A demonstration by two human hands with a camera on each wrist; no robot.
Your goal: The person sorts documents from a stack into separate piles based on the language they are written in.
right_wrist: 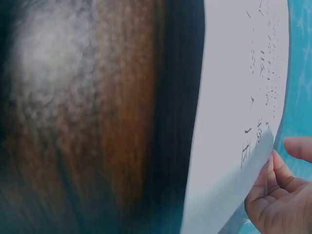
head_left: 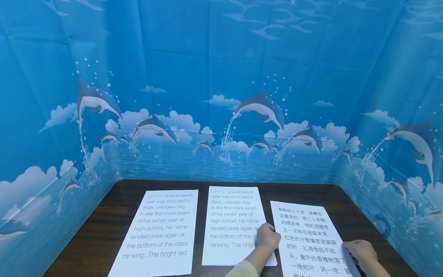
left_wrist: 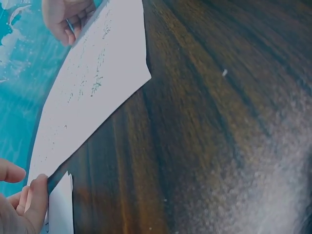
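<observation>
My left hand [head_left: 268,236] is at the left edge of a white sheet with printed Chinese text [head_left: 304,234], over the right side of a stack of English-printed sheets [head_left: 232,215]. In the left wrist view its fingertips [left_wrist: 40,181] meet the edge of the Chinese sheet, and the thumb stands apart from them. My right hand [head_left: 361,252] is at the opposite edge of that sheet. There the right wrist view shows bent fingers [right_wrist: 268,183] against the paper's edge, with a gap between thumb and fingers. The near end of the sheet runs out of the head view.
Another English-printed white sheet [head_left: 159,231] lies at the left on the dark wood-grain table [head_left: 104,215]. A blue curtain with dolphins [head_left: 214,77] stands round the back and both sides of the table.
</observation>
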